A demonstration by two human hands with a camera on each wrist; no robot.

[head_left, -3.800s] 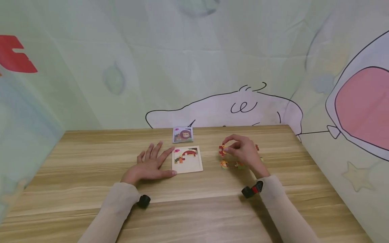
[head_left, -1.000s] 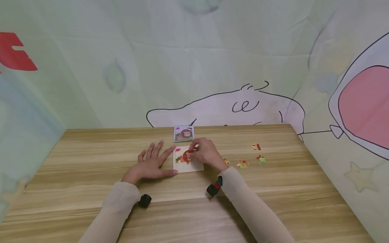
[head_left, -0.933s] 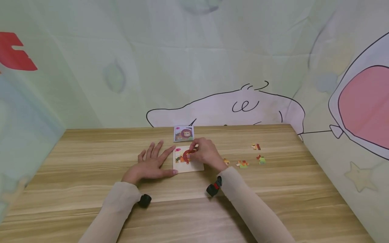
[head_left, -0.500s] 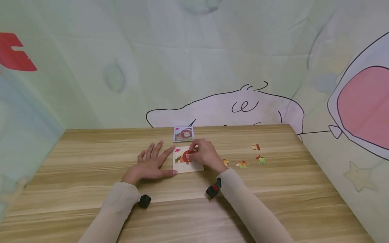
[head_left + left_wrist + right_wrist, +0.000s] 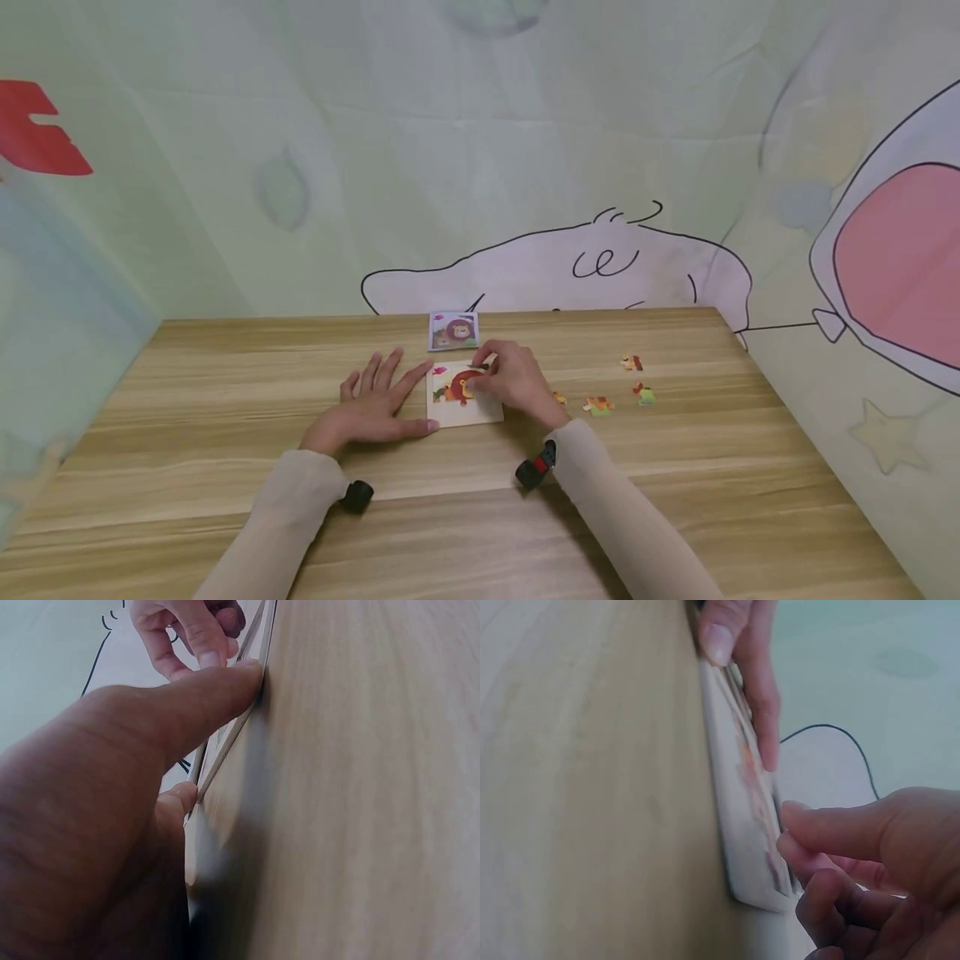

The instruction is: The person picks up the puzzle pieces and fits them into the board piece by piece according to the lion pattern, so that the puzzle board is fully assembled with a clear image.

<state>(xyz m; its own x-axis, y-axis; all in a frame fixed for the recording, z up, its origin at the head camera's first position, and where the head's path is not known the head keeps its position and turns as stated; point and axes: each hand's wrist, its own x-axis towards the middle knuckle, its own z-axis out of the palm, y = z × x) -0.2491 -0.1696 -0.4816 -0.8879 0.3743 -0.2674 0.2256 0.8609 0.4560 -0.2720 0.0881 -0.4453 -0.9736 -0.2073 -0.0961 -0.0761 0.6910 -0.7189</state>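
In the head view my left hand (image 5: 372, 412) lies with spread fingers, its index fingertip and thumb touching the left edge of a square wooden puzzle board (image 5: 459, 417). My right hand (image 5: 513, 383) bends over the board's right side, thumb and index finger pinching at a red-and-yellow lion puzzle piece (image 5: 463, 386) that lies in the board. In the right wrist view, the tips of the right thumb and index finger (image 5: 791, 844) come close together right at the board's surface; the piece between them is hidden there. Other pieces fill the board's upper part, while bare wood shows below.
Behind the board lies a lion picture card (image 5: 453, 332). Loose puzzle pieces sit to the right: one green and orange (image 5: 597, 406), one green (image 5: 643, 395), one yellow and red (image 5: 632, 362). Another (image 5: 559, 399) is partly hidden by the right wrist. A printed cloth stands behind the table.
My right hand carried the red-and-yellow puzzle piece from the right side onto the board. In the last half second it shifted slightly right, uncovering more of that piece. The left hand stayed put.
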